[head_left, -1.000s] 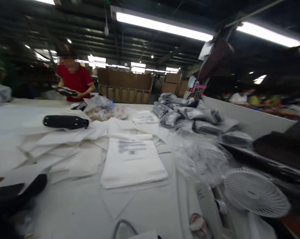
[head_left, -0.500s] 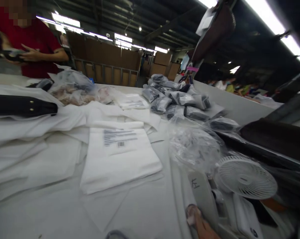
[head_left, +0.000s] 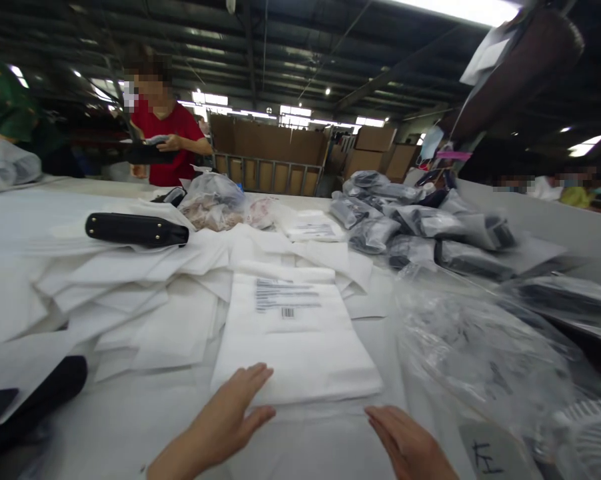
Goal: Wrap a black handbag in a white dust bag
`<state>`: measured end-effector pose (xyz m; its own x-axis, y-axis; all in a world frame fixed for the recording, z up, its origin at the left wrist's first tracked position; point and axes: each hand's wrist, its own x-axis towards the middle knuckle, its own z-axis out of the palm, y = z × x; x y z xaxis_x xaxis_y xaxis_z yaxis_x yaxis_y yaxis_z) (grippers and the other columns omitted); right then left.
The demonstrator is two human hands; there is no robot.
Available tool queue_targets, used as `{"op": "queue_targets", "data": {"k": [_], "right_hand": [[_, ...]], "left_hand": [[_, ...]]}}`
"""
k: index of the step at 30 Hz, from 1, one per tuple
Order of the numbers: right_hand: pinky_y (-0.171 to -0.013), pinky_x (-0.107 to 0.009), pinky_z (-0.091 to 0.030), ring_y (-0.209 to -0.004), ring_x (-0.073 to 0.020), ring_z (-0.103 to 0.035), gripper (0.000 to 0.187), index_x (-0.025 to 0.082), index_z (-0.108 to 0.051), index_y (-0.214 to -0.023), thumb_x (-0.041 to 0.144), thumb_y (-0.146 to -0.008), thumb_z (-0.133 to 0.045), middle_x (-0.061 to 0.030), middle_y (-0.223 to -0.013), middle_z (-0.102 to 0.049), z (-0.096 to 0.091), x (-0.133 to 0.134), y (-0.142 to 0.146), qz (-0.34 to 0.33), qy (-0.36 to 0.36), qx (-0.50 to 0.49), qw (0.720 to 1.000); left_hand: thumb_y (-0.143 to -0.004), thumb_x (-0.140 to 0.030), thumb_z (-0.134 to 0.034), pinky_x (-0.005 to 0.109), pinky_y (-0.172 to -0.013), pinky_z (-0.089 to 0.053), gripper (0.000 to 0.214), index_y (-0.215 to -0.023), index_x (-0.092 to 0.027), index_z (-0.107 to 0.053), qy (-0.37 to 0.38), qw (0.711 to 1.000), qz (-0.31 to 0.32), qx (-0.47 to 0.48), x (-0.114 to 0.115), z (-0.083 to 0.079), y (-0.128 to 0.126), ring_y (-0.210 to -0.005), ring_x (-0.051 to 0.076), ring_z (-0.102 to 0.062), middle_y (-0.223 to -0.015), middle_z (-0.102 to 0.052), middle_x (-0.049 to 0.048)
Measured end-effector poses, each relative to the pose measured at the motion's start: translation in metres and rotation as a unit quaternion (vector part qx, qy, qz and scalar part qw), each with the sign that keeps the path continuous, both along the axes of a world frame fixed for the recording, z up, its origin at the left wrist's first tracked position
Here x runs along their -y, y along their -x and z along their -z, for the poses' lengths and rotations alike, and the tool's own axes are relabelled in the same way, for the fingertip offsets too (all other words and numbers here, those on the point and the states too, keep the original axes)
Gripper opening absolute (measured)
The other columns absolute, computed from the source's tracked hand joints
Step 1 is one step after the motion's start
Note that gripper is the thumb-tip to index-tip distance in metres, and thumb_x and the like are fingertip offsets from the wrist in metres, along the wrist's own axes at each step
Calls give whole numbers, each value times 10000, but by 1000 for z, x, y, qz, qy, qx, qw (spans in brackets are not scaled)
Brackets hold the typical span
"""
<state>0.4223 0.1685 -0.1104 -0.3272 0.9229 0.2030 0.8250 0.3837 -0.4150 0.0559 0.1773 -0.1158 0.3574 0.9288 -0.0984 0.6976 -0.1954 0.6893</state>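
Closest to me, my left hand (head_left: 230, 417) lies flat and loose, fingers spread, with its fingertips (head_left: 260, 371) resting on the near edge of the stack of white bags (head_left: 295, 350). My right hand (head_left: 405, 443) is also released, palm down, just beside the stack's near right corner; I cannot tell whether it touches the stack or only the table (head_left: 145, 427). Neither hand grips anything.

The stack sits in the middle of the white table, directly ahead of both hands. Its top bag carries a printed block of black text lines with a small barcode (head_left: 287, 312) beneath; the print is too fine for me to read.

At the near right a white card (head_left: 488, 453) bears handwritten marks that look like "KE", and the rim of a white fan (head_left: 588, 433) shows beside it. Above those lies a clear plastic bag (head_left: 475, 347) holding something dark and blurred.

At the near left a dark shape (head_left: 30, 400) lies on loose white sheets (head_left: 145, 300).

Further off, a black clutch (head_left: 135, 230) with small gold studs rests on the sheets. Behind it a clear sack (head_left: 213, 203) holds pinkish-brown pieces. To the right, a heap of grey packets (head_left: 415, 223) each wraps a dark item.

At the far edge a person in a red shirt (head_left: 168, 143) holds a dark item, with cardboard boxes (head_left: 275, 143) stacked beyond.
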Motion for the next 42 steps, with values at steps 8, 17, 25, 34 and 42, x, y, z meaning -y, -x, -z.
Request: {"op": "queue_targets", "data": {"k": [8,17,25,34,42], "right_hand": [[-850,-457,-530,-1005,-327,-609,454,155,-605,-1168,110,-740,-748,-155,-1154,-633,2,-78,110,-175,-13,247,953],[-692,-329,-480,-764,-250,-666,238,156,-704,-813,-1,-765,-531,-91,-814,-713,-28,-93,107,-197,61,222,953],[-519,-200,-402,-579,-134,-616,144,181,-723,-701,190,-788,-607,19,-621,-692,-48,-115,111,-146,186,53,970],[-698,-330,-427,-759,-229,-613,227,138,-625,-1029,266,-929,-467,-89,-824,-672,-22,-110,110,-70,96,31,992],[-712,-313,-402,-770,-198,-581,181,180,-636,-693,176,-855,-554,-49,-793,-621,-12,-100,106,-85,100,22,991]], "left_hand": [[-568,-530,-826,630,-1008,-389,1157,-1503,-147,-261,-7,964,94,-248,-73,-14,-25,-1272,491,-447,-1384,-458,316],[-614,-681,-698,555,-867,-510,940,-1374,-165,-500,-1,967,145,-208,-87,-28,-24,-1036,444,-624,-1086,-671,238],[-894,-563,-388,414,-840,-503,524,-1184,-231,-670,21,980,130,-148,-92,-31,-20,-1004,335,-668,-1052,-726,146],[-902,-353,-398,298,-611,-390,391,-789,-153,-715,27,989,67,-125,-97,-20,-23,-697,221,-647,-803,-738,125],[-807,-574,-561,310,-789,-465,480,-1055,-193,-714,38,993,74,-82,-92,-25,-23,-986,282,-662,-1075,-729,117]]}}
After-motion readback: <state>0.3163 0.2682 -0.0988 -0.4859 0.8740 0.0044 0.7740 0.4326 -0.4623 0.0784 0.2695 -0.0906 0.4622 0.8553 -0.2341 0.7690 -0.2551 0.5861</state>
